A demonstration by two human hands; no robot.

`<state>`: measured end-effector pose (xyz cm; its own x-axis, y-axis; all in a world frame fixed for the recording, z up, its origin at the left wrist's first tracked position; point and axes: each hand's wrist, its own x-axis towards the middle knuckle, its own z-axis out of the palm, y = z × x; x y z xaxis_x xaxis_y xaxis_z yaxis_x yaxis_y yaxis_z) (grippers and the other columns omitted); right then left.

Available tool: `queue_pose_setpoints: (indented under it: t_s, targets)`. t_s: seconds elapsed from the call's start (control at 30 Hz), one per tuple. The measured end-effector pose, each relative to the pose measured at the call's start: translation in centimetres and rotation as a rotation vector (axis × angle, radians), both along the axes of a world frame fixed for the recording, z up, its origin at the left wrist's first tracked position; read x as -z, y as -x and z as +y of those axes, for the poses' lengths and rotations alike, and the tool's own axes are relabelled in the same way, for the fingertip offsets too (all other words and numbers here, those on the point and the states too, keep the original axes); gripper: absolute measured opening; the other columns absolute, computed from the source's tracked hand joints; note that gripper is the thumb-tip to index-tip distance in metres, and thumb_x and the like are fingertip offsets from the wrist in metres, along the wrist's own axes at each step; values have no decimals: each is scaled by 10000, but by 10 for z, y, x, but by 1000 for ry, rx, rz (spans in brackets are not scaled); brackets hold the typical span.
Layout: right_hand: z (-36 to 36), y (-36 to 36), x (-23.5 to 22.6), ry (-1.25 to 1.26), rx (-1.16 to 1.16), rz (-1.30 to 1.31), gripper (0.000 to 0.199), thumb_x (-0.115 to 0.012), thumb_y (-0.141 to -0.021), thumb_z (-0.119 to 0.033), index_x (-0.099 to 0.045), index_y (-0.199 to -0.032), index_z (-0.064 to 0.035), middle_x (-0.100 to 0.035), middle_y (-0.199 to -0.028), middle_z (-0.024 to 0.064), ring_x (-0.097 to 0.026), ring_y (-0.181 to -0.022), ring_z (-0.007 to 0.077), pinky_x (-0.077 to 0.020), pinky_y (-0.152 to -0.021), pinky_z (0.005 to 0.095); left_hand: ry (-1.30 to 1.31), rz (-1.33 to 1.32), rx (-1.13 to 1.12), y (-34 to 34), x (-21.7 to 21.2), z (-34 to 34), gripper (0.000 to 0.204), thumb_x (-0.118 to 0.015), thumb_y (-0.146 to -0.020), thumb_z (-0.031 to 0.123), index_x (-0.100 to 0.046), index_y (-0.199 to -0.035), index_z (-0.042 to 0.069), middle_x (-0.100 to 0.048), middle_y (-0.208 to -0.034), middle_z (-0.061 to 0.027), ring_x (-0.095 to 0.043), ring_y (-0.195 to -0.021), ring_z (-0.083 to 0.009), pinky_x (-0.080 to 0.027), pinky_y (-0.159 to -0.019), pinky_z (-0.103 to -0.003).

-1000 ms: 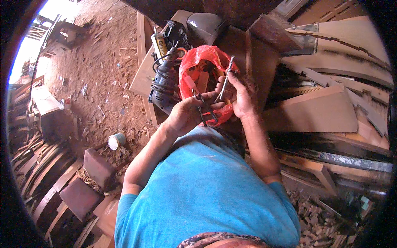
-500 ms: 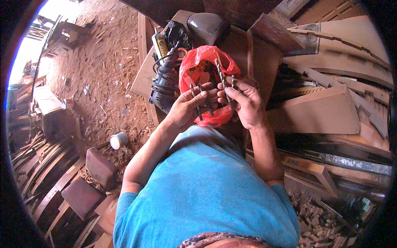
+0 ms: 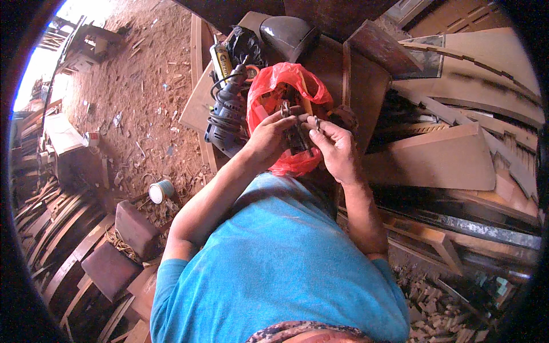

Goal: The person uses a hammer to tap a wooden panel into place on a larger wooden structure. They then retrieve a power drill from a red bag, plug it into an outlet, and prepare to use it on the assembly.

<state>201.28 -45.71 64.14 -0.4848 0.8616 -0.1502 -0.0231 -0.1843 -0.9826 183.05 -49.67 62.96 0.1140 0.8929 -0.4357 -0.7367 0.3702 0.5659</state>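
Note:
Both my hands are over an open red plastic bag (image 3: 266, 91). My left hand (image 3: 270, 136) is closed on several dark metal drill bits (image 3: 286, 108), their ends showing above and below the fingers. Close beside it, my right hand (image 3: 336, 150) pinches a drill bit (image 3: 317, 122) between thumb and fingers. How many bits each hand holds is hard to make out. The bag holds small items that I cannot make out clearly. A blue-grey power drill (image 3: 227, 114), its cord wrapped round it, lies just left of the bag.
A sealant tube (image 3: 222, 62), a black plastic bag (image 3: 246, 46) and a dark rounded object (image 3: 287, 37) sit on the board beyond. Wooden planks (image 3: 434, 154) are stacked at the right. A round tin (image 3: 161, 191) and padded seats (image 3: 111, 271) lie on the left.
The drill bits have tilted and come lower over the bag, showing less of their length above my fingers. My right hand has shifted slightly down and turned.

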Motion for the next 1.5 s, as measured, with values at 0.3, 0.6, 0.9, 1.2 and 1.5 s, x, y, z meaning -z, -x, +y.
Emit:
queue_pose_setpoints:
  t_s: [0.3,0.6,0.9,1.2,1.5]
  targets:
    - [4,-14,10,125,99,73,378,-569,-1052,-145,-552,-1366,65,-693,-1211,183,-697,-1049,228,-589,-941,370,43,323,-48,-10,52,14,223,-583,-1011,108,-604,-1210,9,-696,-1033,-78,-684,-886,-181,-573,-806,-340]
    - [6,-20,12,40,138,31,345,-592,-1037,-143,-601,-1325,46,-730,-1124,147,-701,-978,183,-574,-895,326,-70,517,13,-6,49,24,355,-587,-1027,149,-574,-1326,-43,-684,-1188,-119,-657,-1067,-181,-523,-949,-326]
    - [8,-52,44,-55,144,-453,289,-736,-950,-282,-694,-1032,-8,-694,-902,31,-599,-795,96,-488,-748,270,-298,1448,-221,47,-12,-45,361,-657,-955,67,-617,-1313,59,-604,-1267,-148,-642,-1069,-267,-549,-905,-384]
    - [1,1,123,-423,295,-761,448,-747,-877,-332,-670,-1112,41,-704,-1075,284,-667,-1040,458,-523,-877,484,106,1745,-117,105,32,-62,878,-745,-866,514,-408,-1487,-8,-496,-1400,-263,-542,-1266,-424,-451,-1069,-468]
    - [42,13,147,-528,483,-677,493,-721,-909,-473,-700,-909,20,-690,-789,143,-672,-781,308,-514,-761,419,278,1682,233,135,22,-13,1079,-853,-626,657,-486,-1406,9,-648,-1251,-248,-649,-1174,-365,-508,-1008,-451]
